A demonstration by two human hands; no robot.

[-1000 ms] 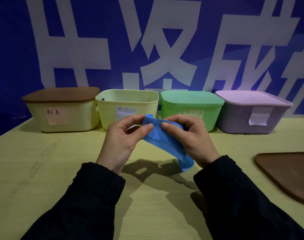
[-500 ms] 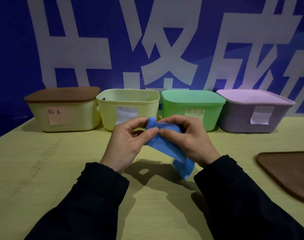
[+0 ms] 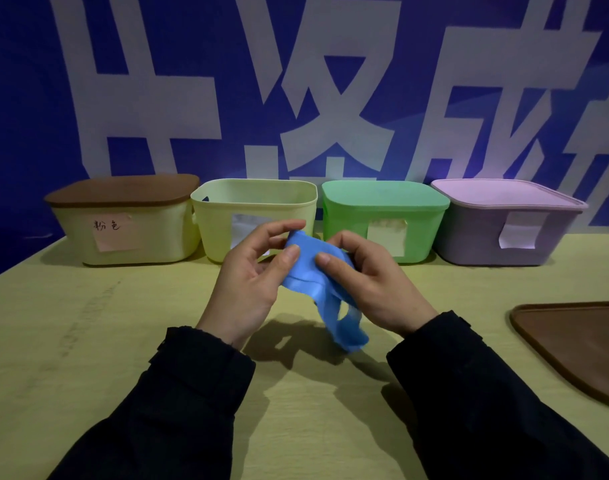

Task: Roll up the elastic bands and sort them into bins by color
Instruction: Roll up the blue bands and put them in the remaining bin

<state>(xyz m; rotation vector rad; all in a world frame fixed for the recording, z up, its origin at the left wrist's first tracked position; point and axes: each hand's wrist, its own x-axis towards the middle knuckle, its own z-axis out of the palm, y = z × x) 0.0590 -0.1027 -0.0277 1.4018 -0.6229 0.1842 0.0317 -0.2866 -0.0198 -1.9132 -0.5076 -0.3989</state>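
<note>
A blue elastic band (image 3: pixel 308 271) is held above the table between both hands. Its upper end is rolled over; the loose lower loop hangs down toward the table. My left hand (image 3: pixel 251 278) pinches the rolled end with thumb and fingers. My right hand (image 3: pixel 368 282) grips the band from the right, thumb on top. Behind the hands stand four bins in a row: a yellow bin with a brown lid (image 3: pixel 126 220), an open yellow bin (image 3: pixel 254 206), a green lidded bin (image 3: pixel 386 216) and a lilac lidded bin (image 3: pixel 503 223).
A brown lid (image 3: pixel 576 344) lies flat on the yellow-green table (image 3: pixel 71 341) at the right edge. A blue banner with large white characters (image 3: pixel 330 98) forms the back wall. Each bin carries a paper label on its front.
The rolled end of the band has been turned a little further and both hands have shifted slightly; the hanging loop now shows more open below my right hand.
</note>
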